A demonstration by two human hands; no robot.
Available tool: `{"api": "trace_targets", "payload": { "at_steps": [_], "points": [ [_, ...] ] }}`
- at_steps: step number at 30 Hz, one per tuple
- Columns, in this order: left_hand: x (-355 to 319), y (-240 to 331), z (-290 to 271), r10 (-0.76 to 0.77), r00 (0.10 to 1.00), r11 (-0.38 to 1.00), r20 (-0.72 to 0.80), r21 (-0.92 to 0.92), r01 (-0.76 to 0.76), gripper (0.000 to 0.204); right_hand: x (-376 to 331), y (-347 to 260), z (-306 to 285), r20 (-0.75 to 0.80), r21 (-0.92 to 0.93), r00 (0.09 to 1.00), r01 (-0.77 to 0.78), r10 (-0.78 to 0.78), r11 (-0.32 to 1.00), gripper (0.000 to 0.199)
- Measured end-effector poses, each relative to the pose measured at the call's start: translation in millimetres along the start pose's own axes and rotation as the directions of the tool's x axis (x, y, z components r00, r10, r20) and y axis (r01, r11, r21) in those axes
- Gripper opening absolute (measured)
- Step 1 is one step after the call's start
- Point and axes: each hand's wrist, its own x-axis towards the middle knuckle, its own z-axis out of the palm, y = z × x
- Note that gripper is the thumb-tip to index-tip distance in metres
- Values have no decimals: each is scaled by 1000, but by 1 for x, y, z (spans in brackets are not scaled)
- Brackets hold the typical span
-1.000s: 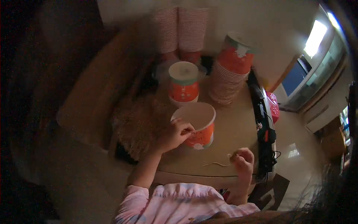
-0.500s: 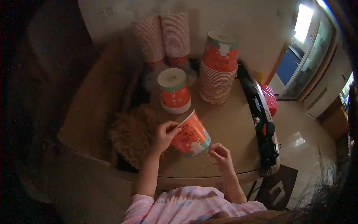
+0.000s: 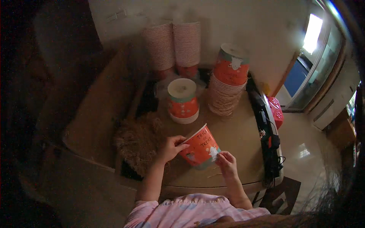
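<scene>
An orange paper bucket with a ghost print, dark lettering and a blue-green base band is held tilted over the table. At its open rim, my left hand grips the wall, thumb on the outside. My right hand is closed in a pinch at the bucket's base edge; whether a thin strand is also between its fingertips is too small to tell. Below the bucket, a pale loose strand lies on the table. Beyond it stands an upside-down bucket of the same kind, with a white rim under it.
A brown fibre bundle lies left of my left hand. Behind are two tall stacks of nested buckets and, farther right, an upside-down stack. A power strip with cables runs along the table's right edge, near a red stool.
The bucket has turned about its own axis, so its lettering and ghost sit farther right. My right hand has stayed by the base edge. The whole view has shifted slightly.
</scene>
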Motion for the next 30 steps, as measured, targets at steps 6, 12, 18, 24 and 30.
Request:
{"api": "trace_targets", "payload": {
  "at_steps": [6, 12, 18, 24, 30],
  "points": [
    [3, -4, 0, 23, 1000, 998, 3, -63, -23, 17, 8, 0, -4, -34, 57, 999, -35, 37, 998, 12],
    [5, -18, 3, 26, 1000, 988, -9, -154, -27, 19, 25, -2, -35, -50, 141, 988, -138, 146, 980, 11],
    [6, -35, 6, 32, 999, 977, 11, -212, -29, 22, 33, 7, -51, 28, 301, 987, -158, 157, 940, 12],
    [6, -25, 9, 74, 996, 984, -42, -162, -80, 17, 42, 18, -49, -6, 217, 986, -160, 165, 963, 15],
    [9, 1, 8, 58, 997, 980, 52, -195, -47, 14, 51, 36, -50, 260, 266, 931, -325, 257, 907, 20]
  ]
}}
